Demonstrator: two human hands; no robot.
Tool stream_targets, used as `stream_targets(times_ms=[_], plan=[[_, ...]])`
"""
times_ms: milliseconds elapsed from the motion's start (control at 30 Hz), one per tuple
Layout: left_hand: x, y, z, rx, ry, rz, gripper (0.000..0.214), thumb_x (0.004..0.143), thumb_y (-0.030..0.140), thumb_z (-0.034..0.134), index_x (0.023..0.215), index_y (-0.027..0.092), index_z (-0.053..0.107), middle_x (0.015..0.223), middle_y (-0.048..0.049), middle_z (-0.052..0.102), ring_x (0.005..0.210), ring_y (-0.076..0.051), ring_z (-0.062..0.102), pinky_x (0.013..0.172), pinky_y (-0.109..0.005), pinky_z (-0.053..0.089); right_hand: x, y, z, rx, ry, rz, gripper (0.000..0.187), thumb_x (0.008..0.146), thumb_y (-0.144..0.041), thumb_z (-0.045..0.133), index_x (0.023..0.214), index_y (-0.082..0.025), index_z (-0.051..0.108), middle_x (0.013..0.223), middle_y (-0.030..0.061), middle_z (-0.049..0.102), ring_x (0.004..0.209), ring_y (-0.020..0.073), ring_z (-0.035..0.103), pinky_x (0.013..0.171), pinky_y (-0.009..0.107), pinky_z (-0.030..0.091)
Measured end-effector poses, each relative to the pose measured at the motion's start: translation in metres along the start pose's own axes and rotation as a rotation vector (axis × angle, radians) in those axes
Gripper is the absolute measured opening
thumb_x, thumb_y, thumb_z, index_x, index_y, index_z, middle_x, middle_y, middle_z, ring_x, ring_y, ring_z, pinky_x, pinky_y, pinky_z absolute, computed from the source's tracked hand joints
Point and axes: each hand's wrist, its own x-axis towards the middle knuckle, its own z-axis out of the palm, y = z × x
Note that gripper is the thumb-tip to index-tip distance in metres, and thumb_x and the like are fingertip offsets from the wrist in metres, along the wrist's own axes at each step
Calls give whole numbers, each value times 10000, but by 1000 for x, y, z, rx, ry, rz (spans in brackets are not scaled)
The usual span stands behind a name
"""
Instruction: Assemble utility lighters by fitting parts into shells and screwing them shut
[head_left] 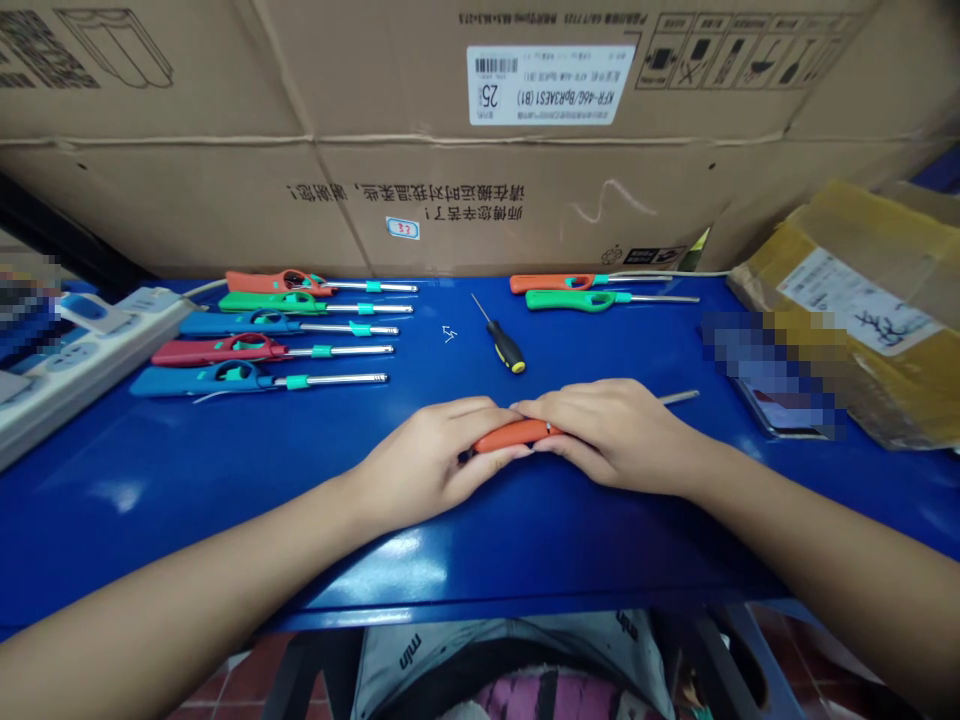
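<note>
Both my hands grip one orange long-nosed lighter (514, 436) lying on the blue table (225, 470) in front of me. My left hand (435, 455) is closed round the handle end. My right hand (604, 430) is closed over the front part, and the metal tube (679, 397) sticks out to the right past its fingers. A small screwdriver (501, 340) with a black and yellow handle lies just beyond my hands.
Several lighters (262, 335) in orange, green, blue and red lie in a row at the back left. Two more lighters (592, 292) lie at the back right. A white power strip (82, 345) sits at the left edge, cardboard boxes (450, 150) stand behind, and a taped parcel (862, 300) is at right.
</note>
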Motion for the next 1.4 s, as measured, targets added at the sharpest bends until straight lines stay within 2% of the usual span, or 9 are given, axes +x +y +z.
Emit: stream_targets(times_ms=[133,233,333,467,533,667,733,1000,1400], plan=[[1,3,4,-34,-17,-71,259,998,272,564,1216,175,665,1046,-52,726,901,-155,670,827,-250,520,0,-2,1,18,-21,44,327,1043,-357,402,1066,-191,682,967,53,780,844,207,726,729,313,483],[3,7,3,-97,16,-158,211,975,312,600,1101,186,713,965,-41,736,829,-156,667,763,-252,515,1,-2,-3,28,-19,76,328,1046,-388,408,1064,-206,681,1016,41,779,896,209,730,754,312,485],[5,8,4,-345,72,-431,274,978,416,572,957,173,699,667,8,660,565,-119,598,556,-225,483,1,1,-6,10,4,137,344,1041,-430,431,1216,-215,635,1143,50,755,988,216,719,765,312,494],[5,3,6,-593,114,-672,353,981,500,523,1143,191,570,531,74,571,374,-104,482,391,-211,396,0,6,-5,-7,-34,137,505,984,-524,520,1404,-243,510,1157,70,715,946,217,704,687,304,498],[5,0,4,-441,101,-618,313,999,471,502,1139,204,585,583,56,610,431,-109,519,450,-224,419,0,7,-3,12,-64,113,527,972,-529,538,1416,-248,498,1134,69,697,929,217,696,673,305,503],[6,-10,-8,139,125,-280,252,996,356,516,947,194,703,867,-40,714,781,-179,593,766,-328,463,2,9,3,96,-93,126,444,981,-443,561,1365,-221,535,1203,87,652,995,222,670,774,338,540],[7,-19,-18,309,162,-225,231,983,316,523,954,188,713,965,-61,722,872,-211,579,849,-371,444,3,11,6,137,-89,129,391,970,-419,587,1306,-220,572,1228,95,635,1038,231,646,838,364,540],[4,-69,-39,514,180,-455,227,923,350,577,997,193,723,1033,-86,716,1012,-276,583,960,-436,423,4,7,7,138,-110,177,310,953,-450,598,1121,-191,628,1071,95,640,980,263,578,832,431,516],[29,-74,-29,492,211,-550,166,891,341,623,919,205,715,1006,-74,733,1013,-276,617,905,-401,456,2,6,11,168,-77,133,308,963,-446,581,1146,-202,619,1098,108,642,1015,272,594,869,440,503]])
